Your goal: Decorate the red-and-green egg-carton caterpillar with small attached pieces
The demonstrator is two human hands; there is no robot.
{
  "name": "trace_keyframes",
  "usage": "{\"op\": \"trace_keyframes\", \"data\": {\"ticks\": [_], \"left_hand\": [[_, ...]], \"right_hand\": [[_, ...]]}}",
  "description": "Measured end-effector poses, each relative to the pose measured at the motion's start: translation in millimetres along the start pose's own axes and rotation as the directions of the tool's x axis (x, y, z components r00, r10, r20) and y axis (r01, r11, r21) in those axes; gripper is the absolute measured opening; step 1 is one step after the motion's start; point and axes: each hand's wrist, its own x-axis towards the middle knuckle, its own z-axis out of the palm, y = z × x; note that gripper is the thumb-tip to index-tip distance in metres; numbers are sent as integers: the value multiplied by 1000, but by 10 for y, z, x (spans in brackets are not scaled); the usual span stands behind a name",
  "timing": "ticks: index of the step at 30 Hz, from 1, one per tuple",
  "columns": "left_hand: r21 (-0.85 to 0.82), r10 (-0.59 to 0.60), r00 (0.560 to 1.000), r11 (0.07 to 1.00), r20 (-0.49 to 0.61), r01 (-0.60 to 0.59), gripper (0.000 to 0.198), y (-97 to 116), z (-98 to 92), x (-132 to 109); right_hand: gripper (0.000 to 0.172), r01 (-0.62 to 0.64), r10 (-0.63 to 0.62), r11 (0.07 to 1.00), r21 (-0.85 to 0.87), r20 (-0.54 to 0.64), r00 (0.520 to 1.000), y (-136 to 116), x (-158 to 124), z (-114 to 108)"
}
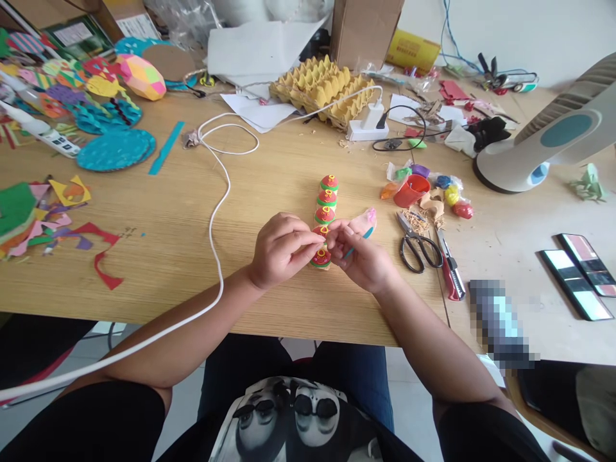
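Observation:
A row of several red rounds [328,197] with yellow loops and green bands stands on the table in front of me, perhaps modelling clay. Over its near end, my left hand [285,249] pinches thumb and forefinger together; whatever they hold is too small to make out. Close beside it, my right hand [369,266] has its fingers curled round a thin blue stick [368,232], with its fingertips nearly meeting the left ones. The fingers partly cover the nearer rounds. Just beyond my right hand lies a pink-and-clear plastic wrapper [364,220].
To the right are a red cup [412,190], black-handled scissors [419,249], a utility knife [451,266] and a blurred dark object [500,324]. A white cable [215,240] crosses my left forearm. Paper scraps [72,228] lie left; egg trays [317,86] stand behind.

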Motion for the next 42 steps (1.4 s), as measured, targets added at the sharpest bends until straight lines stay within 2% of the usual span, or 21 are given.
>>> {"op": "trace_keyframes", "data": {"ticks": [3,6,11,16,20,23,26,30,33,37,40,42], "left_hand": [[-27,60,998,998,-7,-60,10,17,10,3],[-10,127,991,992,-37,-127,7,21,22,6],[4,217,971,976,-95,-218,4,28,45,18],[-2,241,969,970,-58,-242,10,65,59,18],[13,197,980,980,-25,-197,13,83,65,15],[29,156,987,988,-32,-155,10,81,70,19],[37,173,983,984,-56,-171,10,75,75,23],[79,221,973,973,-68,-215,14,70,63,14],[111,215,975,972,-57,-208,10,65,35,9],[103,189,976,979,-106,-179,5,53,10,16],[80,173,978,983,-117,-164,4,42,9,11],[100,158,983,984,-90,-149,4,37,11,2]], "right_hand": [[25,-30,35,990,138,-37,999,-62,-8,-27],[23,-75,93,954,289,-50,994,-99,-19,-38],[25,-73,68,921,384,27,997,-98,-56,24],[38,-67,47,956,285,77,996,-80,-90,89],[44,0,-30,967,255,116,993,-52,-99,93],[47,51,-82,976,210,138,987,-36,-102,82],[52,70,-87,989,132,135,987,-37,-113,85],[53,73,-84,993,93,132,988,-66,-130,101],[51,88,-98,993,82,129,987,-92,-126,71],[42,136,-136,991,6,64,989,-103,-94,-35],[37,155,-166,970,-189,-47,985,-90,-75,-83],[37,124,-144,943,-309,-44,989,-77,-73,-78]]}}
